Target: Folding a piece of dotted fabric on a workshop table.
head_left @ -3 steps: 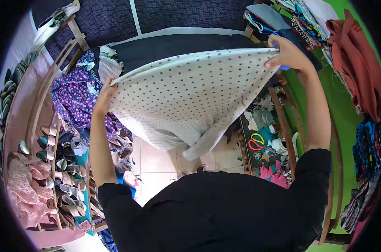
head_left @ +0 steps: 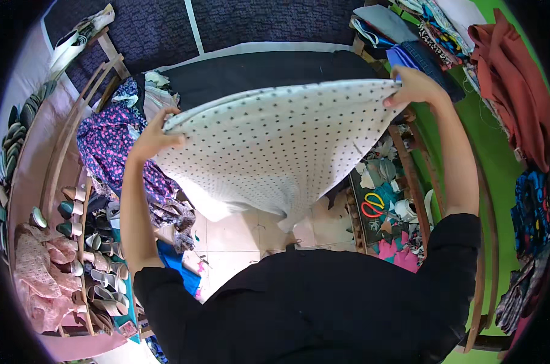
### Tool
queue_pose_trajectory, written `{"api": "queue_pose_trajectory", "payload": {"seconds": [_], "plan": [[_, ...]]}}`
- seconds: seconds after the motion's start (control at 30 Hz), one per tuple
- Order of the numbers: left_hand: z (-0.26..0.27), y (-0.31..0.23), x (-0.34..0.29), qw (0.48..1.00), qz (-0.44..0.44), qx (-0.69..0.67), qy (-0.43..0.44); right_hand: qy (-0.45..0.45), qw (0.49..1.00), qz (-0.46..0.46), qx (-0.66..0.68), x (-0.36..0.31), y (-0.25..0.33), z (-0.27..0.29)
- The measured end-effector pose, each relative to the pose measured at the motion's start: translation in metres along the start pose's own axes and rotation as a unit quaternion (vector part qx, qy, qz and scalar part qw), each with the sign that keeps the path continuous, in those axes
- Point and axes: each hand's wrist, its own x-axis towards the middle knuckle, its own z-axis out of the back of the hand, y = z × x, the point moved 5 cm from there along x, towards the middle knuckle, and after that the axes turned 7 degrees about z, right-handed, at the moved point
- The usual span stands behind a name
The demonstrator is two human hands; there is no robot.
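Note:
A large white cloth with dark dots [head_left: 275,133] hangs spread between my two hands, its upper edge pulled into a shallow curve. My left hand [head_left: 155,138] grips the left end of that edge, thumb on the near side. At the opposite end, my right hand [head_left: 413,89] pinches the upper corner. The lower part gathers into folds and dangles over the floor in front of me. A black surface [head_left: 251,73] lies behind the cloth, partly hidden by it.
Purple floral fabric [head_left: 108,136] is heaped beside my left hand. Shoes [head_left: 105,282] fill a rack at left. Scissors with red and yellow handles [head_left: 372,205] lie among scraps at right. Folded fabrics [head_left: 387,27] are stacked at back right, near a hanging rust-red cloth [head_left: 511,91].
My left hand has turned, showing its thumb more. The cloth's upper edge has dropped slightly and its lower folds have swung a little right. My right hand has lowered slightly.

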Motion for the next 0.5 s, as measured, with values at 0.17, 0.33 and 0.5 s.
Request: {"api": "queue_pose_trajectory", "payload": {"seconds": [0.17,0.33,0.5], "plan": [[0.028,-0.055,0.004,0.942,-0.098,0.308,-0.092,-0.022,0.966,-0.14,-0.214,0.006,0.007,0.019],[0.049,-0.036,-0.004,0.926,-0.144,0.306,-0.166,-0.32,0.924,-0.086,-0.192,0.005,0.011,0.066],[0.051,-0.041,-0.001,0.843,-0.049,0.447,-0.295,-0.39,0.899,-0.072,-0.186,0.02,-0.007,0.056]]}}
